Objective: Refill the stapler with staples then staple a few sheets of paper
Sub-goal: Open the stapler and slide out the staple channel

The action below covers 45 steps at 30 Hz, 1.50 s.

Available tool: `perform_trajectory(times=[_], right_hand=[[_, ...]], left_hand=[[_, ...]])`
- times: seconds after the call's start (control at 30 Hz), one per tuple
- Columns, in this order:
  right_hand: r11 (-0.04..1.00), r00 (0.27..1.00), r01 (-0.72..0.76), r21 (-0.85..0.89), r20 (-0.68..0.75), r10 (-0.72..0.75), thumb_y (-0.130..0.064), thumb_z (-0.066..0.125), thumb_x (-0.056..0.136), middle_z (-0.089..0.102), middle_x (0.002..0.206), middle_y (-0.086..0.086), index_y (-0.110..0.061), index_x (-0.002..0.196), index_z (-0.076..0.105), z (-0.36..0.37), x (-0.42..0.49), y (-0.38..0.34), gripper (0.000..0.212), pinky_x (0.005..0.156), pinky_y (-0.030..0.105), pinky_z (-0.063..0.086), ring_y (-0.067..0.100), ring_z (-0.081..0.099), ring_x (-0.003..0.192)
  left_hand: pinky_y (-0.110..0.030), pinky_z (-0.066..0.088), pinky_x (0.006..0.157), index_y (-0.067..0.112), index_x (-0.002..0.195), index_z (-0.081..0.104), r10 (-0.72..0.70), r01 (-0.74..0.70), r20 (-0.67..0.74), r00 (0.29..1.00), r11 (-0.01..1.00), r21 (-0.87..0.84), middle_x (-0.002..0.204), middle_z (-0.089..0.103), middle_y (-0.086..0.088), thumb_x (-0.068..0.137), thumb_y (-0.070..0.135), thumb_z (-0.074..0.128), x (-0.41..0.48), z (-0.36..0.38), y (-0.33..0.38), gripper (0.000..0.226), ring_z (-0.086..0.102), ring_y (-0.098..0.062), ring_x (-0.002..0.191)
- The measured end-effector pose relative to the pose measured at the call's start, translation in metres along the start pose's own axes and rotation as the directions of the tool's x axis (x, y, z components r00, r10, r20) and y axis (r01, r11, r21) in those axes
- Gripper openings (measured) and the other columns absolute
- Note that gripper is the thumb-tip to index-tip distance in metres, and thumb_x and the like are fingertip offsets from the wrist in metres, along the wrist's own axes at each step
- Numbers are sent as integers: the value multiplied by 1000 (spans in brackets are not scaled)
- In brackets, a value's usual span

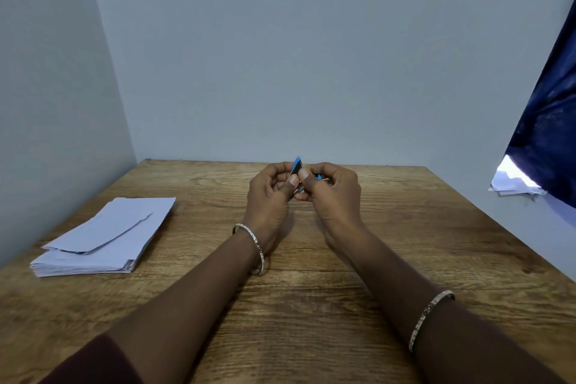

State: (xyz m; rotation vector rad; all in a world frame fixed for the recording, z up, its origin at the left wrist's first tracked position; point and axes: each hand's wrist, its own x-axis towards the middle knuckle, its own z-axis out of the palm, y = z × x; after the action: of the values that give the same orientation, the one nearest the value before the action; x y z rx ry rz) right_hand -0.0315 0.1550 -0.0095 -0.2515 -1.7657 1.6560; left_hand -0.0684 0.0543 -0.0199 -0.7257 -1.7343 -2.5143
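Both hands point(304, 188) pinch small blue/black stapler point(297, 165) (mostly hidden) above table point(311, 305).

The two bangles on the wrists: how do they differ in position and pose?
The left bangle sits at the wrist, close to the left hand; the right bangle has slid further down the forearm, away from the right hand. The left bangle hangs loose; the right lies flatter. Both are thin and silver-coloured.

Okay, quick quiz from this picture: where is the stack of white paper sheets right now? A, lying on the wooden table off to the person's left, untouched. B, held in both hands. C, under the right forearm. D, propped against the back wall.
A: the stack of white paper sheets lies flat on the wooden table, left of the left hand, which meets the right hand around a small blue-and-black object.
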Motion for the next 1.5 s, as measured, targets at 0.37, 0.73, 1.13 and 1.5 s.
perform_trajectory(times=[0.37, 0.73, 1.13, 1.5], right_hand=[[987, 991, 126, -97, -38, -130, -15, 73, 89, 76, 81, 3, -11, 84, 73, 4, -6, -3, 6, 64, 42, 65, 11, 73, 57], [976, 985, 171, -138, 15, -171, -12, 75, 82, 65, 52, -8, -7, 76, 73, 1, -6, -8, 8, 58, 38, 63, 6, 66, 47], [996, 998, -4, 89, 62, -2, 0, 72, 86, 74, 69, 5, -6, 83, 74, 2, 3, -2, 7, 77, 45, 64, 20, 77, 66], [957, 987, -163, 241, 47, 157, 7, 63, 90, 75, 97, 12, 2, 96, 75, -29, 32, -3, 13, 78, 25, 62, 16, 70, 86]], left_hand=[[-22, 57, 68, -7, 120, 59, -3, 2, -66, 998, 1000, -12, 111, 66, -33, 97, 0, 56, -2, 6, 2, 24, 70, -29, 94], [-13, 50, 56, -15, 124, 53, -148, 141, -58, 987, 985, -103, 82, 68, -13, 100, -6, 44, -6, 11, 10, 27, 66, -4, 52], [-27, 58, 61, 3, 124, 50, -240, 176, -213, 947, 944, -277, 90, 65, -5, 104, 8, 43, 11, -4, 16, 22, 65, -14, 80], [-52, 49, 102, -9, 121, 61, -455, 454, 167, 875, 650, -610, 125, 64, -30, 92, 61, 46, 22, -53, 38, 77, 65, -42, 115]])
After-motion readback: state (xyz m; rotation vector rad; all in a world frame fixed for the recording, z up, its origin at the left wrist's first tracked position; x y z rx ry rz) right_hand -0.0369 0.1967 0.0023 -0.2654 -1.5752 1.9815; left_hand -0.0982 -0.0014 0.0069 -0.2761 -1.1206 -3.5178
